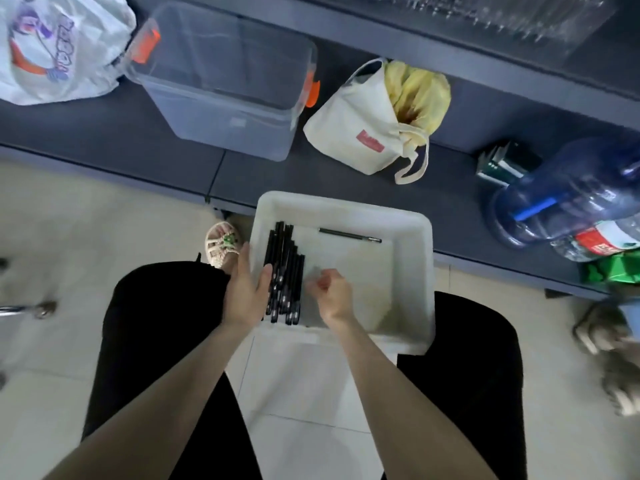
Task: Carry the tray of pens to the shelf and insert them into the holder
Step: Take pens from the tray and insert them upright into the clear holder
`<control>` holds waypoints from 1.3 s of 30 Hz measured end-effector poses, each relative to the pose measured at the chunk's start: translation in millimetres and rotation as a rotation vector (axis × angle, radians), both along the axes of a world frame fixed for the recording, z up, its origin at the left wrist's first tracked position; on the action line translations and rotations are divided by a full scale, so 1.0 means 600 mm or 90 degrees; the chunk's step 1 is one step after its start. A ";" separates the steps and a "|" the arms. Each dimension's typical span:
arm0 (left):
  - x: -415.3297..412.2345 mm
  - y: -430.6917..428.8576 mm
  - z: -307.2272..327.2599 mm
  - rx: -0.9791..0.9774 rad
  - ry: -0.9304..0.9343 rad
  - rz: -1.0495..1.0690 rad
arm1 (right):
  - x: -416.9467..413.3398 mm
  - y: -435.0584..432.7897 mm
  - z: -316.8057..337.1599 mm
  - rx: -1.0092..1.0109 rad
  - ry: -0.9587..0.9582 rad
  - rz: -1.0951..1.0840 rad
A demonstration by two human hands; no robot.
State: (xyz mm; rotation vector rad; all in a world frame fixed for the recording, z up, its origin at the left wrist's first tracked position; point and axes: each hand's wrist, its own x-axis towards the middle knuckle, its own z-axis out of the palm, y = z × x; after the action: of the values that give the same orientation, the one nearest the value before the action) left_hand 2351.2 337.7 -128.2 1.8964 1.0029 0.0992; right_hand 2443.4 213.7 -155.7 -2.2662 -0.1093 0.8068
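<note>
The black pens [284, 275] lie bunched along the left side of the white tray [412, 271], and one stray pen [349, 235] rests by its far wall. The tray's far end reaches over the edge of the dark low shelf [104, 133]. The left hand [247, 292] clamps the tray's left wall, thumb inside against the pens. The right hand [332, 294] hovers just right of the bunch, fingers curled, no pen visible in them. The carrying looks about done. I cannot pick out a holder, and no pen is inserted yet. Farther back on the shelf stand a clear box [225, 98] and a canvas bag [360, 126].
</note>
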 end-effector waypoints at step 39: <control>0.281 -0.036 0.286 -0.227 -0.325 -0.115 | 0.223 -0.115 0.389 0.499 -0.131 -0.192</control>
State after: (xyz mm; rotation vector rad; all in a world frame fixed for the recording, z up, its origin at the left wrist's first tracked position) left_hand 2519.7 316.2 43.3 1.5141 0.4630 0.2651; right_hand 2577.1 144.8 77.6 -1.5561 -0.1443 0.2850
